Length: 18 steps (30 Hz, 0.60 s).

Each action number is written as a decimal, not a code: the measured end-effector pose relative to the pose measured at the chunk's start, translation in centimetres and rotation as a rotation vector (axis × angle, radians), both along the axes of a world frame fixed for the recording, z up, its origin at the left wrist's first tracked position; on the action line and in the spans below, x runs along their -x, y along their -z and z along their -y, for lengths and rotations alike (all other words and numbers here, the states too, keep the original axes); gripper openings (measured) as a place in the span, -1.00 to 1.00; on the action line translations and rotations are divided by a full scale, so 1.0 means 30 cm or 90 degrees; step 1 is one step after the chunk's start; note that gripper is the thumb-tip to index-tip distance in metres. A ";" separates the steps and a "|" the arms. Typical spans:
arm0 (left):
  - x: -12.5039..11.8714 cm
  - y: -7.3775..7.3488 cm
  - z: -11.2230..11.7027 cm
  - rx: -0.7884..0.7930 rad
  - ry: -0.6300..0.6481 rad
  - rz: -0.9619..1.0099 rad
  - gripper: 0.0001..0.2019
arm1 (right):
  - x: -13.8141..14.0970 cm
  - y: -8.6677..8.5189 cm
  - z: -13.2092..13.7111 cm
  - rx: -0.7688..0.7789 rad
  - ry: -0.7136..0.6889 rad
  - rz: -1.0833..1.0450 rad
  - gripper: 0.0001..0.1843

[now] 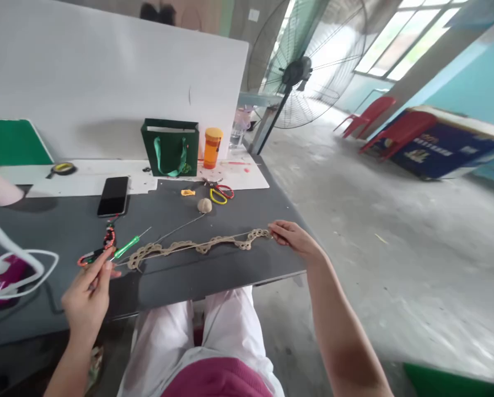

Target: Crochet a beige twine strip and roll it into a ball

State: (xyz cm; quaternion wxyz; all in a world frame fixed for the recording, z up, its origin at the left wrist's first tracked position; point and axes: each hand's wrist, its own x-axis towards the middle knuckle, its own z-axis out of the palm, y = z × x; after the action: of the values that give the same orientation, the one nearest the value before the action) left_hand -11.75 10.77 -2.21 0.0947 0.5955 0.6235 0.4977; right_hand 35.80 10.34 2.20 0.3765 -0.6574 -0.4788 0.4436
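The beige crochet lace strip (pixel 197 245) lies lengthwise across the worktop (pixel 214 275), its end pinched in my right hand (pixel 294 240), while my left hand (pixel 87 300) appears closed on a green-handled hook (pixel 126 247).

Right hand (pixel 87 298) and left hand (pixel 292 240) pinch, held well apart.

Daylight is pouring through the windows (pixel 399 38) far beyond the right hand (pixel 294 240) — glaring across the concrete floor (pixel 354 264) — while wide-angle distortion is bowing the table (pixel 230 270) near the left hand (pixel 87 300).
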 end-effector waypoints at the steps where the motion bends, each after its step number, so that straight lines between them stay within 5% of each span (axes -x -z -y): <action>1: -0.007 -0.004 -0.001 0.013 -0.002 0.008 -0.65 | -0.010 0.006 -0.007 0.001 0.002 0.006 -0.34; 6: -0.036 -0.016 -0.007 0.073 -0.015 0.063 -0.63 | -0.040 0.042 -0.018 0.013 0.005 0.043 -0.36; 14: -0.026 0.032 -0.025 0.071 -0.055 0.100 -0.61 | -0.071 0.105 -0.013 -0.017 0.102 0.206 -0.32; 18: -0.022 0.046 -0.057 0.025 0.016 0.062 -0.65 | -0.073 0.128 -0.018 -0.067 0.141 0.295 -0.26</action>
State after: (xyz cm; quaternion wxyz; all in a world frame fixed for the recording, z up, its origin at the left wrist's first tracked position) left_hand -11.09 12.49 -3.60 0.1427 0.5765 0.6203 0.5124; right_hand 37.97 10.89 -1.64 0.3372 -0.7693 -0.4997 0.2115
